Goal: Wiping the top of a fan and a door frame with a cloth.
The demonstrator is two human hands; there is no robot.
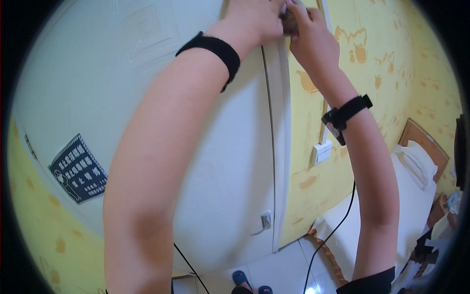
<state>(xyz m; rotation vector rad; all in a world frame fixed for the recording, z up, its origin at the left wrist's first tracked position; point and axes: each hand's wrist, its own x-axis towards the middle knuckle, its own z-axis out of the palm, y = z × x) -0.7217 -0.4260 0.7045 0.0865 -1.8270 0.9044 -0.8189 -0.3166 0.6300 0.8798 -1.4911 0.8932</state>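
Both hands seem to be working together at a small grey-brown object [290, 24] high by the edge of the pale door [220, 171], and the next move likely calls for a steady two-handed hold. The object sits between them, the right hand [316, 41] seemingly curled around it, the left hand [254, 19] just beside; the upper border cuts off the left fingers, so I cannot tell their grip.
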